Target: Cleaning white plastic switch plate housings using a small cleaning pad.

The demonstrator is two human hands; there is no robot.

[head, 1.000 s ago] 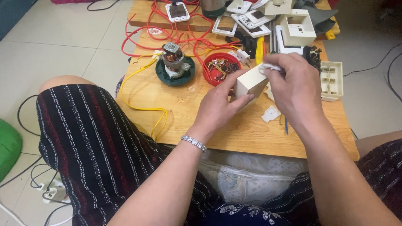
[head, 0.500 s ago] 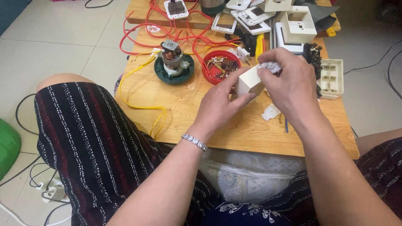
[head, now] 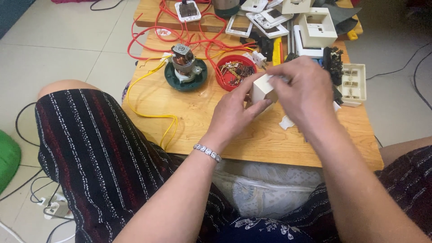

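My left hand point(head: 235, 112) grips a small cream plastic box point(head: 261, 88) from below, held a little above the low wooden table point(head: 198, 121). My right hand point(head: 306, 94) covers the box's right side, its fingers closed on the top edge. What lies under the right palm is hidden. A silver bracelet point(head: 207, 152) circles my left wrist.
A small electric motor point(head: 183, 64) on a green base stands left of a red bowl point(head: 235, 72) of metal parts. Red and yellow wires point(head: 153, 114) loop across the table's left half. White switch plates and boxes point(head: 317, 28) crowd the far edge. My striped-clothed knee point(head: 90, 135) is at left.
The view has shifted slightly, so the table sits a little higher. Both hands stay on the cream box, and the right hand has slid further over it.
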